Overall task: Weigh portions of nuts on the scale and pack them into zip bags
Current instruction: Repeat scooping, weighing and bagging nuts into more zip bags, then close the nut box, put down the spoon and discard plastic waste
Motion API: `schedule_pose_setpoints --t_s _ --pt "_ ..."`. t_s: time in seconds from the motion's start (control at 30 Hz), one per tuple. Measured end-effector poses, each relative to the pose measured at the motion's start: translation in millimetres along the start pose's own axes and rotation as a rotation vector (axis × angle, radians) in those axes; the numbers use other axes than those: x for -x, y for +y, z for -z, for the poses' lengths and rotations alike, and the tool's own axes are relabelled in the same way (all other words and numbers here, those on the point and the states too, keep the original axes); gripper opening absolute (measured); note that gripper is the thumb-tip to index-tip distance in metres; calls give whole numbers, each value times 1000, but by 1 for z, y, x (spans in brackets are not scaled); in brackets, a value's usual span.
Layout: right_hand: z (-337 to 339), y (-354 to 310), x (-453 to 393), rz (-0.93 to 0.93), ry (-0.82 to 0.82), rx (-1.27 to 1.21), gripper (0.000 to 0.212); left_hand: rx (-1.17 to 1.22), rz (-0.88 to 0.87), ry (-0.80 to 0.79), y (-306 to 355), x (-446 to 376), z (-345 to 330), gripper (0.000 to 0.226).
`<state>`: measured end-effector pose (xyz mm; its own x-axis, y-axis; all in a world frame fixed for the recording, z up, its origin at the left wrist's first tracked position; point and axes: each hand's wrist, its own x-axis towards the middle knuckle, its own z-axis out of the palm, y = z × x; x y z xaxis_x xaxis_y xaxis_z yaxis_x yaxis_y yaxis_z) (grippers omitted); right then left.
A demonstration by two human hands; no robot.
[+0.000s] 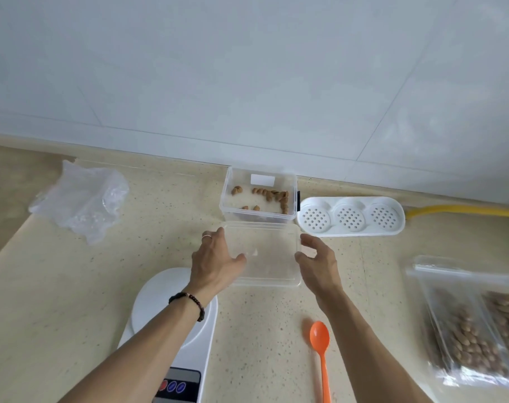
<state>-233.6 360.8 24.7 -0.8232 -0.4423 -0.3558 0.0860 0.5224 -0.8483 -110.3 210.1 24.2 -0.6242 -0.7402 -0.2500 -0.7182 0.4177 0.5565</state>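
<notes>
Both hands hold a clear lid (264, 254) over the table (73, 286); the left hand (215, 263) grips its left edge; the right hand (317, 263) is at its right edge; behind it sits a clear box (259, 196) with a few nuts (273, 196); a white scale (171, 312) sits under the left arm; an orange spoon (321, 353) lies near the right arm.

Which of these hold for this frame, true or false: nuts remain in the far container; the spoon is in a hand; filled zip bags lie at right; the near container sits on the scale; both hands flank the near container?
1. Some nuts lie in the far clear container. True.
2. The orange spoon is in a hand. False: it lies on the counter.
3. Filled zip bags lie at right. True.
4. The empty near container sits on the scale. False: it is beside the scale.
5. The left hand and right hand flank the near container. True.
</notes>
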Motion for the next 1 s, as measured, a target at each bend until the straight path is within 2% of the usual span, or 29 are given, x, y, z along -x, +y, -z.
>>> schedule_pose_setpoints --t_s 0.23,0.37,0.53,0.67,0.77,0.87,0.93,1.0 --pt "34 -30 11 135 49 -25 45 63 -110 119 26 19 18 55" --pt "45 -57 0 203 42 25 45 90 -196 150 37 2 42 62" --pt "34 -89 -32 176 29 140 44 83 -240 112 44 -47 62 51" --pt "13 -95 -66 122 32 247 4 27 -206 11 43 -85 60 59" --pt "0 -93 -81 119 29 318 19 -33 -188 -52 35 -103 52 45" --pt "-8 -87 -85 111 34 372 23 -79 -184 -90 28 -110 45 45" --pt "-11 -84 -87 111 35 374 21 -65 -188 -98 27 -111 44 50" --pt "-11 -83 -87 116 31 368 8 -64 -197 -92 26 -114 43 50"
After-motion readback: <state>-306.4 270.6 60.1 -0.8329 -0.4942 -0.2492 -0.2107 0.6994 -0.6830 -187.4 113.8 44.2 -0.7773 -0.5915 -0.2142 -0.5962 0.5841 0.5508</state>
